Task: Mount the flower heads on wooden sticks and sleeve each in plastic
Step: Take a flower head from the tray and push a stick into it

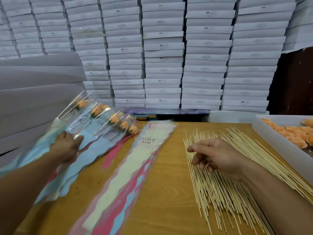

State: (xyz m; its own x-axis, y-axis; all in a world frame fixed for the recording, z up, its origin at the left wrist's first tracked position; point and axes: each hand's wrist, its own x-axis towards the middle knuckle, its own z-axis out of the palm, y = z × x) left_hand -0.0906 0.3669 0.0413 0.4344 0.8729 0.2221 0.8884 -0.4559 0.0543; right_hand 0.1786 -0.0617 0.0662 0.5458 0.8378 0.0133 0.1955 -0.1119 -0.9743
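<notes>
Two hands of mine are out over the wooden table (171, 175). Nearest me, my right hand (218, 157) hovers palm down over the pile of wooden sticks (213, 197), its fingers loosely curled with the tips down among the sticks; I cannot tell whether any stick is actually pinched. The sticks fan out from under that hand, some spreading toward the right edge of the table.

Left of the sticks, in the middle of the table, lies a flat stack of empty plastic sleeves (128, 178) in cream, pink and blue, the top one printed with "LOVE YOU". Further left, my left hand (66, 146) lies on a heap of finished sleeved flowers (101, 119), fingers wrapped over the clear plastic and thumb pressing against it, gripping the upper sleeve. Orange flower heads show through the clear tops, each sitting on a thin stick inside its sleeve. That part of the view is blurred.

Further back at the right, a white tray (277, 138) sits on the table just beside the sticks, holding loose orange flower heads (294, 133). Behind the table, stacked white boxes (162, 53) fill the wall, and grey sheets (37, 92) lean at the far left.
</notes>
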